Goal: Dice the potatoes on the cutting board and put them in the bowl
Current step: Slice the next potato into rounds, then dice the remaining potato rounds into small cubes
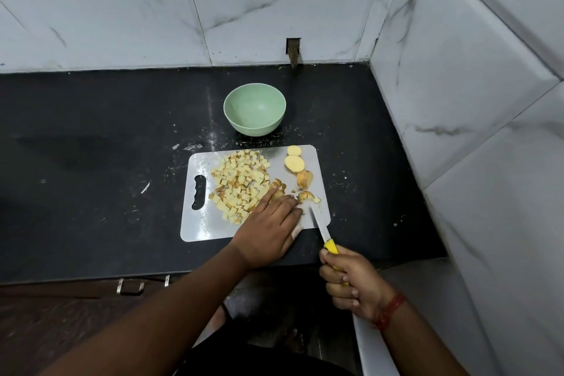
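We are partway through. A big pile of cubes lies on the board, and the green bowl sits empty just behind it on the dark surface. Our left hand lies flat and open on the board, fingers touching the pile. Our right hand is closed tight on the yellow knife, with its tip by a small potato bit. Two slices and a chunk are not yet cut. We think it is best to curl our left fingers back, hold each piece steady, and cut slowly.
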Demonstrator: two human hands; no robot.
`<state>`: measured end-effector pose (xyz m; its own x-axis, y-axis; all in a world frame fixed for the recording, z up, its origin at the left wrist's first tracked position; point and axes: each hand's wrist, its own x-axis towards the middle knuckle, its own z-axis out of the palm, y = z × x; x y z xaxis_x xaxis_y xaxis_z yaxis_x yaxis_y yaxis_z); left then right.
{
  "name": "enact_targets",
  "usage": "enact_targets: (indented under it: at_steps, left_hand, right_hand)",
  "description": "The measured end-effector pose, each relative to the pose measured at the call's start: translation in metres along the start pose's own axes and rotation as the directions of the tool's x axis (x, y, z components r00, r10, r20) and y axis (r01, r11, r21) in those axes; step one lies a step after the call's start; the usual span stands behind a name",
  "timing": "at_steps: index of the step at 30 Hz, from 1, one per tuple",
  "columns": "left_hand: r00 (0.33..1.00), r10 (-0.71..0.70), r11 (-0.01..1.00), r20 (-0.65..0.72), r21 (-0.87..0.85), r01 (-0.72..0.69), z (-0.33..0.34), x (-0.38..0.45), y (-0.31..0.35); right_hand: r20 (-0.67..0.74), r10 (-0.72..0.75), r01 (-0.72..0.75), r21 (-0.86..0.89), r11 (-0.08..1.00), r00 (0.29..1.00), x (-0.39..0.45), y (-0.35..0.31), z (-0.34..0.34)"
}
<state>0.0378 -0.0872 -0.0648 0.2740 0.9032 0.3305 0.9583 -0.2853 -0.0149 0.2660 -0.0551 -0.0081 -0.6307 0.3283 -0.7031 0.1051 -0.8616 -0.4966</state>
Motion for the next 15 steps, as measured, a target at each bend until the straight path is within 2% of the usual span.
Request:
enact_targets:
  at_steps: [5,8,11,15]
  left_hand:
    - [0.998,0.068,0.998,-0.001,-0.016,-0.068,0.0,0.002,0.002]
    - [0.993,0.121,0.992,0.015,-0.021,-0.121,-0.005,0.007,0.005]
    - [0.98,0.178,0.984,0.093,-0.028,-0.176,-0.008,0.02,0.011]
    - [0.951,0.176,0.981,0.253,0.035,-0.191,0.002,0.037,0.005]
  right_hand:
    - [0.159,-0.027,-0.016,0.266,0.964,0.987,-0.002,-0.01,-0.007]
    - [0.219,-0.154,0.06,0.384,0.922,0.964,0.001,-0.014,-0.011]
    - [0.148,-0.241,0.156,0.437,0.886,0.959,0.004,-0.022,-0.011]
    - [0.056,-0.261,0.221,0.381,0.898,0.964,0.006,-0.032,-0.004]
